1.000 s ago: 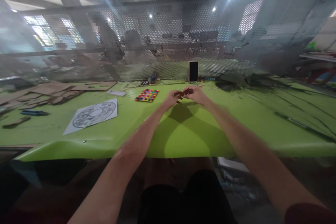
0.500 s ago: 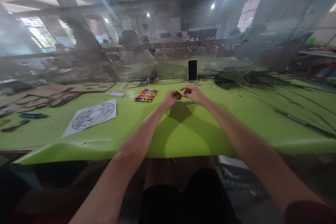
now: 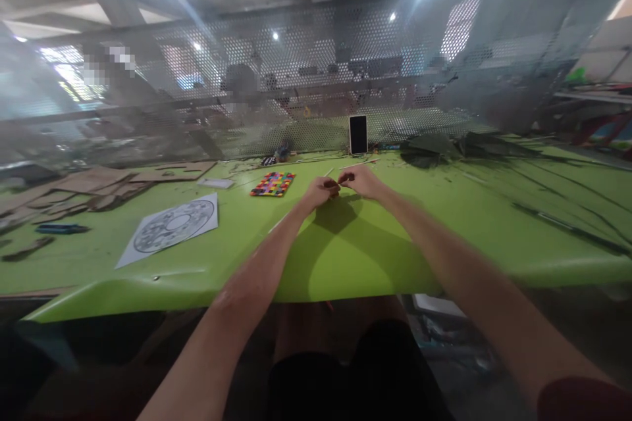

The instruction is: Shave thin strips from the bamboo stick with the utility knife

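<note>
Over the green-covered table, my left hand and my right hand are close together, fingertips almost meeting. Both are closed in a pinch. Whatever lies between the fingers is too small to name. A thin pale strip shows just beyond my left hand; whether it is held I cannot tell. Left of my hands lies a colourful woven square. Farther left, a white sheet carries a printed round pattern.
Brown cardboard pieces and a blue-handled tool lie at the left. A dark-screened tablet stands at the back before a perforated screen. Dark leaves and a long dark strip lie at the right.
My right fingers have closed in and come down nearer to my left hand. The view has tilted slightly; the things on the table stay where they were.
</note>
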{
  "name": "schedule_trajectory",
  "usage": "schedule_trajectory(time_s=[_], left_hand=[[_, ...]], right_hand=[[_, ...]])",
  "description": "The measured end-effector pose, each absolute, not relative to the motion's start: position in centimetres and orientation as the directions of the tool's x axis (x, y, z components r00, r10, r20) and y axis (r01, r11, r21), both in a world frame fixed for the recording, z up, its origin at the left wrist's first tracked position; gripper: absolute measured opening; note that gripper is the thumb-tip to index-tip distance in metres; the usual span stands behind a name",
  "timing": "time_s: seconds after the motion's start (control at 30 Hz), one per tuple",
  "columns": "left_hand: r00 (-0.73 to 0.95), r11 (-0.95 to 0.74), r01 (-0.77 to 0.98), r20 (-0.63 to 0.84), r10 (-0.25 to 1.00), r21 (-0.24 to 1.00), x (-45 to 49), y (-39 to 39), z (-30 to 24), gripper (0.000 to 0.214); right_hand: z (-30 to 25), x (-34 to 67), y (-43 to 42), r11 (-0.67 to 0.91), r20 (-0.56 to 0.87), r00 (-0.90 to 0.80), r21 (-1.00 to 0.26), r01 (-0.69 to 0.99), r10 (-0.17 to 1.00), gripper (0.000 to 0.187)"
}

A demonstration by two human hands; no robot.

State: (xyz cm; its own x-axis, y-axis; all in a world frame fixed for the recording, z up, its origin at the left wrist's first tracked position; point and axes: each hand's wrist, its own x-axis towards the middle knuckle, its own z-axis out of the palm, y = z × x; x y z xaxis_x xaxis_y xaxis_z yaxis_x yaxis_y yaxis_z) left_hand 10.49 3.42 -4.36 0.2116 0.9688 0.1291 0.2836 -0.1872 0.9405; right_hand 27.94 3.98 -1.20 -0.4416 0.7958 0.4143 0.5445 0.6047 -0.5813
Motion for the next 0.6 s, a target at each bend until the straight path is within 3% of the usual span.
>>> schedule_trajectory(time_s=[0.37,0.6], left_hand=[[0.167,-0.151,0.258,0.11,0.98,0.954,10.21,4.04,-4.46,0.016],[0.2,-0.15,0.204,0.109,0.974,0.967,10.17,3.58,-4.3,0.009]], right_hand=[[-1.16,27.99,3.93,0.634,0.42,-0.483,-0.599,0.488,0.768,0.019],[-1.01,28.1,3.86,0.647,0.406,-0.513,-0.578,0.497,0.756,0.021]])
